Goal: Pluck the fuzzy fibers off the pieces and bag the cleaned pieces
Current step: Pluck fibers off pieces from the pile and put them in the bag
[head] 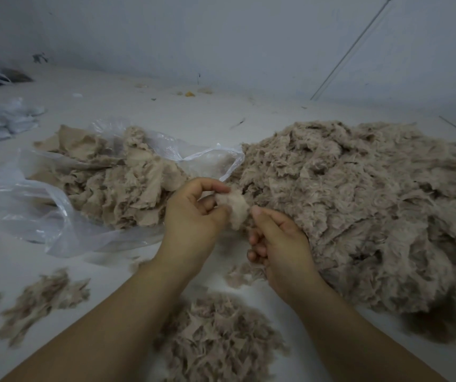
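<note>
Big fuzzy pile (359,205) just right of and beyond the hands: uncleaned pieces, prob. v. light, soft, floppy, tangly, so grabbing one likely drags neighbours; best pinch a single edge and lift. Clear bag (56,216) left of and beyond the hands, mouth open toward them, flat pale cleaned pieces (111,177) inside and spilling at the mouth; thin film, slippery, will collapse if pushed. Plucked fluff (216,337) sits near side, between the forearms, w/ a smaller clump (42,301) left of the L forearm; near weightless, prob. drifts w/ any draught. Piece in hand (233,205) is small, pale, limp, held in the air between both hands in front of pile and bag mouth; take the backing firmly, fibers by the tips only. L hand (193,216): palm down, thumb + forefinger curled, pinching the piece's left side. R hand (279,241): fingers curled in narrow, thumb tip at the piece's right edge, looks like a pinch on fibers but contact partly hidden. Both forearms reach fwd, angled inward.
</note>
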A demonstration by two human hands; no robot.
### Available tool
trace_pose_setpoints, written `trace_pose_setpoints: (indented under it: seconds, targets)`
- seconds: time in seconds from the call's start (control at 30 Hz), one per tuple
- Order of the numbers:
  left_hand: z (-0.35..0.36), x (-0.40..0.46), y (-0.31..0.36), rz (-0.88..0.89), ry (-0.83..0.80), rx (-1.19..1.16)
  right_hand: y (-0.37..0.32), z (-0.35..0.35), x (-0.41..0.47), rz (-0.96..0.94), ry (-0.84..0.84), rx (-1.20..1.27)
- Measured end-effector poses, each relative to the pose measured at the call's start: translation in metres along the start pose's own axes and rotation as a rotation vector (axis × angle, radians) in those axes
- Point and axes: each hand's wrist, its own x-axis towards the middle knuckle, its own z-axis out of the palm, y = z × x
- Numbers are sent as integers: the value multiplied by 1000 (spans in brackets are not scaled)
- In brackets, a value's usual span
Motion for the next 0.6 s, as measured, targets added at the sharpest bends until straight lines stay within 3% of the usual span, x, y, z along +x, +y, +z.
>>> trace_pose_setpoints:
  seconds: [0.17,0.6]
  targets:
    - [6,-4,-1,-18,-105,-8,2,0,0,-32,19,-83]
    - [0,3,-5,-100,84,-36,2,0,-1,-10,31,-55]
